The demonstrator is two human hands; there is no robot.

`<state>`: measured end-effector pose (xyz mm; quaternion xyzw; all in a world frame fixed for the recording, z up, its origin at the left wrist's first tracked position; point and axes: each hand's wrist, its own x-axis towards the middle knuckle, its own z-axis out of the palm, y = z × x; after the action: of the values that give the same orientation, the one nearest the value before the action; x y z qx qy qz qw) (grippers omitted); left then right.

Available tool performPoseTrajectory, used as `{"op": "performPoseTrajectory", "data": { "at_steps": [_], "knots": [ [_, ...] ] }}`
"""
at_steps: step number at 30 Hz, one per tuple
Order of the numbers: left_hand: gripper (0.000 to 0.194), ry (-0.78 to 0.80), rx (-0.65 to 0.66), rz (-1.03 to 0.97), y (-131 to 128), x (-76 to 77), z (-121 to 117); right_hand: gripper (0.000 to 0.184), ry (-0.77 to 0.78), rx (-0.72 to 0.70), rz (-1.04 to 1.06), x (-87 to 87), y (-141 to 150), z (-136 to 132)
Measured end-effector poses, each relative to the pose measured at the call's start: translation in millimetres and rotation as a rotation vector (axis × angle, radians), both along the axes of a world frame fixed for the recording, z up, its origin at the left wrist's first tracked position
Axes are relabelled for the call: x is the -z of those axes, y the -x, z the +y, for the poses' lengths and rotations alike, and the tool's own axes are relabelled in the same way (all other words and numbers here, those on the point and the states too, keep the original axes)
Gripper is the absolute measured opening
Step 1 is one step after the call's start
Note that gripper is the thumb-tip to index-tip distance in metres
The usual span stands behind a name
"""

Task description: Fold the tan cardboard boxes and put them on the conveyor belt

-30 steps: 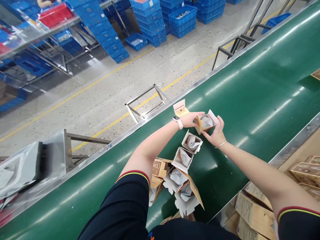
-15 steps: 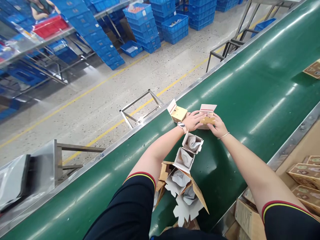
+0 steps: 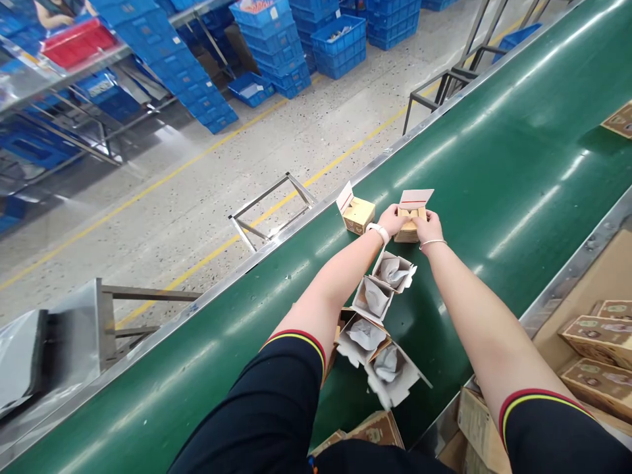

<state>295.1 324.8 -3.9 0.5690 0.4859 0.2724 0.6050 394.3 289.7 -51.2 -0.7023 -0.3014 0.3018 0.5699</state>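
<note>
Since the earlier frame, the tan inner flaps (image 3: 413,213) of the small carton (image 3: 405,235) have moved down from standing up in front to lying folded in across its mouth, while the white lid flap (image 3: 417,199) stands up behind them. We find this carton on the green conveyor belt (image 3: 513,164), straight ahead of us and towards the belt's far side. Our left hand (image 3: 393,220) and right hand (image 3: 429,227) grasp it from either side, thumbs over the top by the flaps. We judge it light, thin card: fairly stiff along its edges, easy to crease at the folds and not very slippery. The side walls near the corners look the best hold, since squeezing mid-panel could bow them. Just beyond our left wrist sits a similar tan-topped box (image 3: 359,214), its white flap also raised, which limits room on that side. Closer to us, beside our left forearm, runs a row of open cartons (image 3: 374,297) with grey crumpled filler (image 3: 365,334) inside; their spread flaps could catch a sleeve. More brown boxes (image 3: 600,339) lie at our right, beyond the belt's near metal rail (image 3: 567,283).
</note>
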Motion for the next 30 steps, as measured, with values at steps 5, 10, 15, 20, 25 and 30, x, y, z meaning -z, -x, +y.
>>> {"op": "performPoseTrajectory", "data": {
  "at_steps": [5, 10, 15, 20, 25, 30],
  "knots": [
    [0.031, 0.053, -0.001, -0.014, 1.8, -21.8, 8.6, 0.046, -0.013, 0.079, -0.246, -13.8, -21.4, -22.5],
    [0.017, -0.198, -0.005, -0.002, 97.4, -46.3, -20.7, 0.062, -0.352, -0.398, -0.723, -40.6, -54.0, -96.0],
    [0.028, -0.587, 0.164, 0.195, 150.4, -55.7, -76.3, 0.057, -0.374, -0.931, -0.742, -51.1, -41.2, -113.0],
    [0.034, -0.576, 0.368, 0.138, 126.7, -54.1, -81.2, 0.027, -0.403, -0.691, -0.808, -42.8, -18.0, -103.3],
    [0.036, -0.788, 0.532, 0.176, 113.0, -33.4, -38.0, 0.028, -0.357, -0.556, -0.907, -24.9, -11.6, -107.3],
    [0.053, -0.983, 0.815, 0.355, 89.9, -13.7, -25.9, 0.066, -0.233, -0.611, -0.943, -1.3, -24.3, -103.4]
  ]
}}
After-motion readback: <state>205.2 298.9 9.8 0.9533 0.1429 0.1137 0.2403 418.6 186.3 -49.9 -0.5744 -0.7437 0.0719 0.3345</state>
